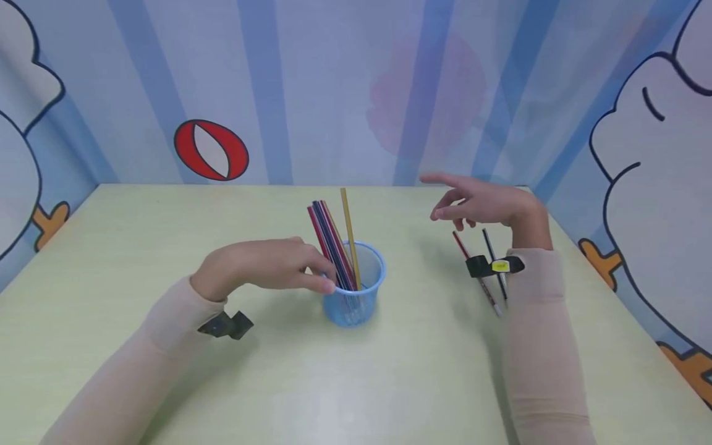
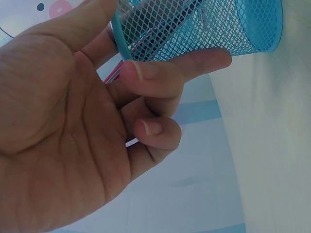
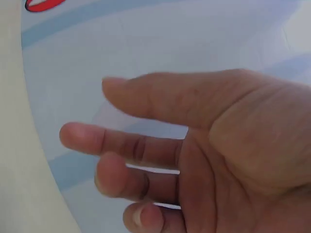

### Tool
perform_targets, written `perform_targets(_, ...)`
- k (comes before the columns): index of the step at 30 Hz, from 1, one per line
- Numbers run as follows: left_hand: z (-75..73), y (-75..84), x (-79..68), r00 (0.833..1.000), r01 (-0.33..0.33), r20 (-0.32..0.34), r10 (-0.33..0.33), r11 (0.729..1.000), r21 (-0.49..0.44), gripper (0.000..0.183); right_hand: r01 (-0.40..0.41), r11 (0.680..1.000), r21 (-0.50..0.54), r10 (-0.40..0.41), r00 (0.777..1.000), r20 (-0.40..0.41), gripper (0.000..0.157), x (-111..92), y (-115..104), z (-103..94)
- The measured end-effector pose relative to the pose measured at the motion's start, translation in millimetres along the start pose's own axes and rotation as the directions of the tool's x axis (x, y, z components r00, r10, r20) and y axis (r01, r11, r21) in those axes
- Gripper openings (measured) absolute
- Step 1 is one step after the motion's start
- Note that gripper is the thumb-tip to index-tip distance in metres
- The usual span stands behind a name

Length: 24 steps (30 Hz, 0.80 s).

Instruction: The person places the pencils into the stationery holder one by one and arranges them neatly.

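A blue mesh pen cup stands on the table, and my left hand grips its rim from the left. In the left wrist view the thumb and index finger lie about the mesh wall, while the other fingers curl below it. Inside the cup lean several red and dark pencils, plus a yellow pencil standing apart from the bunch. My right hand hovers over the table's right side, holding nothing, with its index finger extended. Below it lie a red pencil and a black pencil.
The pale table ends at a blue striped backdrop with a red and white ball printed on it. Printed cartoon side panels flank the table. A small camera on the right wrist partly covers the two loose pencils in the head view.
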<state>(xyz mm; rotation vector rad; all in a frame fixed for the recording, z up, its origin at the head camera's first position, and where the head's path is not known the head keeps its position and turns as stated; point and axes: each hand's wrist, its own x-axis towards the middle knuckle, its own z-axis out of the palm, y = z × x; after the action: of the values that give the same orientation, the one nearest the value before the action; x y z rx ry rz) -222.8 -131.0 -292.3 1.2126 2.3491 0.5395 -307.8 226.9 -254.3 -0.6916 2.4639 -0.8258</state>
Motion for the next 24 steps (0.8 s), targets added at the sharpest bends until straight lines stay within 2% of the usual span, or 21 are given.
perform_targets(4, -1.2, 0.1, 0.1, 1.000, -0.011, -0.018, 0.011, 1.000, 0.006, 0.026, -0.107, 0.994, -0.031, 0.107, 0.994, 0.003, 0.058, 0.2, 16.2, -8.5)
perform_targets(8, 0.7, -1.5, 2.9, 0.999, -0.026, -0.029, 0.026, 1.000, 0.016, 0.025, -0.210, 0.977, -0.036, 0.211, 0.977, 0.029, 0.054, 3.0, 32.0, -11.0)
perform_targets(15, 1.6, -2.7, 3.8, 1.000, -0.017, -0.016, 0.017, 1.000, 0.019, 0.026, -0.292, 0.954, -0.073, 0.296, 0.953, 0.061, 0.053, 11.3, 50.2, -4.2)
perform_targets(19, 1.7, -2.3, 3.4, 1.000, -0.020, -0.006, 0.020, 1.000, 0.014, 0.028, -0.372, 0.922, -0.107, 0.377, 0.926, 0.030, 0.047, 14.0, 55.5, 1.2)
perform_targets(24, -0.2, -0.2, -0.1, 1.000, 0.005, -0.004, -0.005, 1.000, 0.010, 0.027, -0.467, 0.877, -0.113, 0.462, 0.884, -0.069, 0.041, 20.9, 62.1, 7.1)
